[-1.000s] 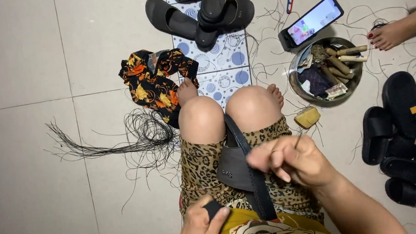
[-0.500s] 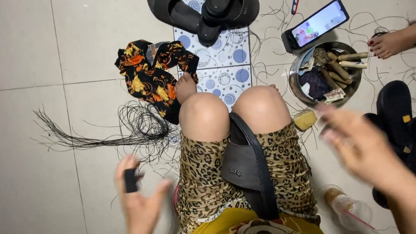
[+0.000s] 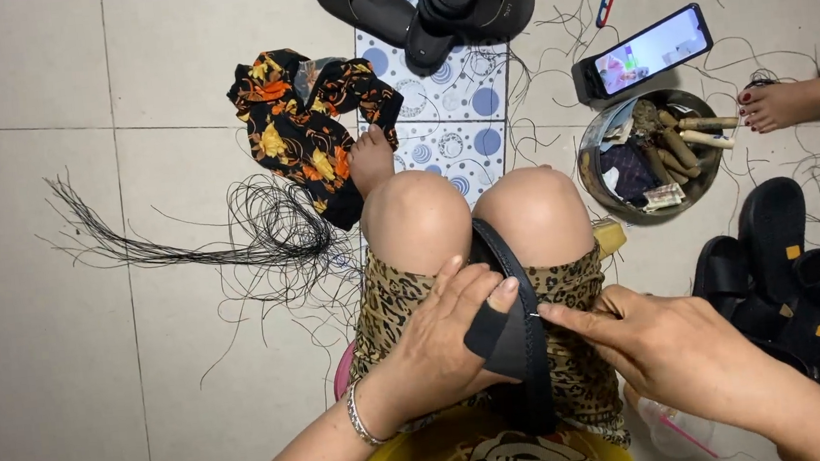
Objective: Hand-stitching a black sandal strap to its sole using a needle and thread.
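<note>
A black sandal [image 3: 522,320] stands on edge between my knees, on my leopard-print lap. My left hand [image 3: 444,341] grips its side, a black band around the index finger. My right hand [image 3: 657,342] pinches a thin needle against the sandal's edge, fingertips touching the sole rim. A bundle of black thread [image 3: 271,228] lies on the floor tiles to my left.
A round metal bowl [image 3: 597,160] of tools sits at right, a phone [image 3: 647,52] propped behind it. Black sandals lie piled at top [image 3: 430,1] and at right [image 3: 789,267]. A floral cloth [image 3: 297,122] lies ahead. Another person's foot [image 3: 780,104] shows at right.
Both hands swung wide apart half a second ago; now they have come back in, the left gripping the sandal and the right pressing a needle to its edge.
</note>
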